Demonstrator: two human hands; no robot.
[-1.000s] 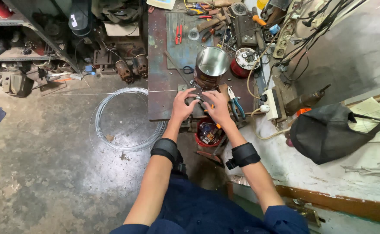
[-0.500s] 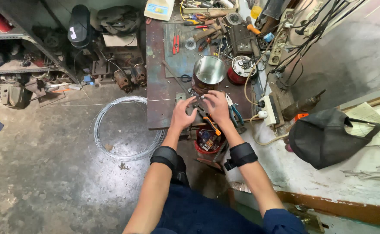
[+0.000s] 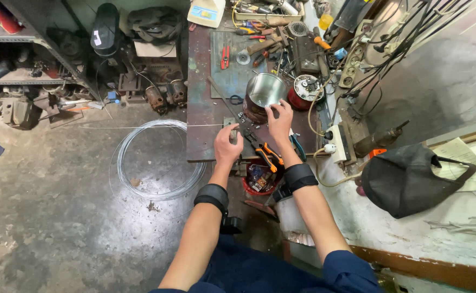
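Left hand [image 3: 228, 145] closed on small grey metal piece [image 3: 233, 135] at workbench [image 3: 202, 114] front edge; right hand [image 3: 279, 120] spread open beside shiny steel pot [image 3: 263, 91].

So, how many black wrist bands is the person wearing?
2. One black band is on the left forearm, below the left hand. The other band is on the right forearm, below the right hand.

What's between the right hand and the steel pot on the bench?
Nothing visible. The right hand hovers at the near rim of the steel pot, fingertips about touching it. The orange-handled pliers lie nearer the bench edge, behind the hand.
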